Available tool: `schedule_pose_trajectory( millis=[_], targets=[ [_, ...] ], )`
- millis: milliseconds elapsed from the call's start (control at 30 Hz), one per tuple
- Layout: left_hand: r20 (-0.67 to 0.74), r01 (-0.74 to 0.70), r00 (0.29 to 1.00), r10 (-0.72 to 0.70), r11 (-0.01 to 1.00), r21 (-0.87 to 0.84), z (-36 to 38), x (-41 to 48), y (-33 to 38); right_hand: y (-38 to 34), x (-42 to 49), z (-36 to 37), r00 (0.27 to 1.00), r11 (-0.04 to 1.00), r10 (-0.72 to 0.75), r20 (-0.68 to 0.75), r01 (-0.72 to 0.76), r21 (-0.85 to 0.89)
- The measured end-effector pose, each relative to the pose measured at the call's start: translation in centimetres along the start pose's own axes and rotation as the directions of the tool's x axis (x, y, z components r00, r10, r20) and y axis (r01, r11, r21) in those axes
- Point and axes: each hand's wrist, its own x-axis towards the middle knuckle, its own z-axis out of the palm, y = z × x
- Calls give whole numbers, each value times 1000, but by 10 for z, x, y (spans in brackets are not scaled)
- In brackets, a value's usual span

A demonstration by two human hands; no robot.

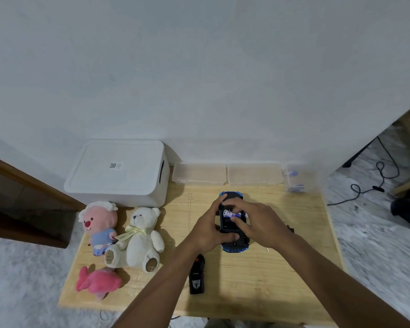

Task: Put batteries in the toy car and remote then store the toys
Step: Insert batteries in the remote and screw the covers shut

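Note:
The blue toy car (231,196) lies upside down on the wooden table (258,280), its dark underside facing up. My left hand (211,229) grips the car's left side. My right hand (253,224) rests over its right side, fingers pressing white-and-blue batteries (232,213) into the open compartment. The black remote (196,279) lies on the table nearer to me, under my left forearm. A small black piece (291,229), perhaps the battery cover, lies right of the car.
A white lidded storage box (118,171) stands at the back left. Two clear plastic trays (199,174) and a clear container (297,178) line the back wall. A pink beaver plush (100,224), white teddy bear (140,240) and pink fish plush (97,281) lie at left.

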Motion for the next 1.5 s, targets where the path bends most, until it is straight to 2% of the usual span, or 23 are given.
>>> schedule_pose_trajectory(
  millis=[133,267,500,600,700,933,1000,1067,1100,1233,1333,1500],
  targets=[
    [4,-1,1000,1,1000,-10,0,0,1,-1,-2,0,999,998,-51,7,51,-36],
    [2,-1,1000,1,1000,0,0,0,1,0,0,2,995,997,-59,-74,55,-45],
    [17,-15,1000,14,999,42,-2,4,6,14,4,10,990,974,-139,-21,133,-181],
    [25,-12,1000,11,999,34,-1,5,9,18,4,11,985,957,-161,-68,139,-253],
    [28,-19,999,19,999,25,0,6,10,19,2,12,981,960,-154,-115,121,-252],
    [19,-36,999,36,999,-4,-1,5,14,9,5,5,992,984,102,-72,-111,-137],
    [-3,-35,999,34,999,-31,-3,4,13,7,1,1,985,986,159,-64,-155,66],
    [-19,-33,999,33,999,-35,-6,4,12,6,-5,-5,983,941,184,-23,-169,294],
    [-21,-32,999,32,999,-28,-7,5,12,7,-8,-8,984,924,181,-11,-166,344],
    [-25,-24,999,23,999,-28,-5,3,9,15,-11,-13,983,876,182,-35,-145,461],
    [-32,-16,999,14,999,-42,-1,0,7,17,-12,-15,964,798,263,-51,-187,573],
    [-39,-19,999,17,998,-54,3,-4,7,4,-19,-1,905,754,397,-152,-228,616]
  ],
)
